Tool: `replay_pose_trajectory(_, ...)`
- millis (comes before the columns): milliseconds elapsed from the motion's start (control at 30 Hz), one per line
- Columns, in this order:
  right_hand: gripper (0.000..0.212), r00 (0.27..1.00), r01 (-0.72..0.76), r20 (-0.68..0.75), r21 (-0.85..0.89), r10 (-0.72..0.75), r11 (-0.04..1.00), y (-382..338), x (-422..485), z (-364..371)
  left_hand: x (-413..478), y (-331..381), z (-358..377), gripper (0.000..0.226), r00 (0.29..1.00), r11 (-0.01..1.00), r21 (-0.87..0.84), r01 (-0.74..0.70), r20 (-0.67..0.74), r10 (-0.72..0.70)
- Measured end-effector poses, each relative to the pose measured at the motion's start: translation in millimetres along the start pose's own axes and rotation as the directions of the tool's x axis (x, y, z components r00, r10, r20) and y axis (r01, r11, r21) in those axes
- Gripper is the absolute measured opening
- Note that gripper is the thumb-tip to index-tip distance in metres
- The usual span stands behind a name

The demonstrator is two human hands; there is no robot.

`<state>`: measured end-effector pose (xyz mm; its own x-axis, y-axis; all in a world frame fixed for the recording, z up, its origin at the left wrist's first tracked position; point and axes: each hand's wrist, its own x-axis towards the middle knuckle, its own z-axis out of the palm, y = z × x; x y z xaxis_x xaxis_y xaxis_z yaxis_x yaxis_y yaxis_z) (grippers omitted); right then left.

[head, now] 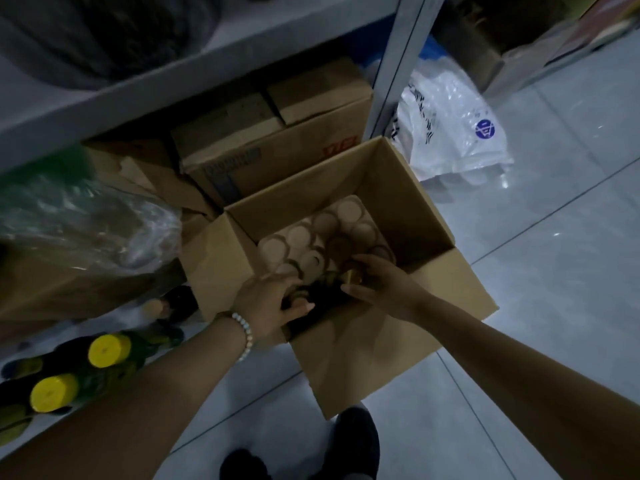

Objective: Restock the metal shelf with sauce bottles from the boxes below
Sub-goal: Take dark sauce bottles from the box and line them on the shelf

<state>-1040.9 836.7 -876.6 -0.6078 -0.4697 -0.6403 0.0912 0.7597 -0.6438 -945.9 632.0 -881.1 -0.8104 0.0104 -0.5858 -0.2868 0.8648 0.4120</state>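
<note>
An open box (329,188) stands on the tiled floor (554,271) in front of the shelf (114,98), flaps spread; inside, bottles (299,235) stand upright in close rows, their round tan caps facing up; the near part of the box lies in deep shadow.

Both hands reach into the box from the near side. The right hand (377,282) is over the near rows; its fingers and thumb curl round the gold cap (354,277) of one bottle, pinching it from above; that bottle sits among the others in the box. The left hand (273,303), with a bead bracelet (244,336) at the wrist, is at the near left corner, just beside the right; its fingers curl down into the shadow and the thumb lies across below them; whether they close on a bottle cannot be told.

Under the shelf, behind the box, stand closed cartons (242,147); to their left lies crumpled clear plastic (86,220). Dark bottles with yellow caps (109,349) stand at lower left, beside the left forearm. A white bag (450,126) lies on the floor right of the shelf post (398,64). Dark shoes (356,441) show at the bottom edge.
</note>
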Motion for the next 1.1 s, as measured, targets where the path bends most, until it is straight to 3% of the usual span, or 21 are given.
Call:
replay_pose_trajectory(100, 0.057, 1.0, -0.007, 0.029, -0.036, 0.008, 0.999, 7, 14, 7, 15, -6, 7, 0.046, 0.998, 0.998, 0.052, -0.048, 0.037, 0.046)
replay_pose_trajectory(367, 0.039, 0.998, -0.014, 0.056, -0.066, 0.018, 0.998, 12, 38, 4, 34, -8, 7, 0.048, 0.99, 0.983, 0.15, -0.107, 0.112, 0.091)
replay_pose_trajectory(467, 0.031, 0.999, -0.017, 0.047, -0.039, 0.018, 0.999, 13, 42, 4, 37, -6, 6, 0.049, 0.981, 0.985, 0.136, -0.107, 0.177, 0.082)
replay_pose_trajectory(600, 0.035, 1.0, -0.008, 0.03, -0.084, 0.01, 0.996, 13, 44, 6, 38, -4, 16, 0.043, 0.967, 0.996, 0.003, -0.092, 0.237, 0.088)
replay_pose_trajectory(767, 0.031, 0.998, 0.025, -0.059, -0.098, -0.031, 0.995, 15, 49, 4, 41, -1, 11, 0.03, 0.995, 0.982, -0.185, -0.033, 0.091, 0.051)
replay_pose_trajectory(933, 0.029, 0.98, -0.022, -0.192, 0.125, 0.046, 0.992, 20, 73, -3, 72, -11, 7, 0.018, 0.993, 0.952, -0.305, 0.039, -0.096, -0.071)
replay_pose_trajectory(1100, 0.032, 0.95, -0.067, -0.275, 0.281, 0.147, 0.957, 31, 101, 1, 105, -25, 7, 0.024, 0.98, 0.882, -0.456, 0.114, -0.094, -0.176)
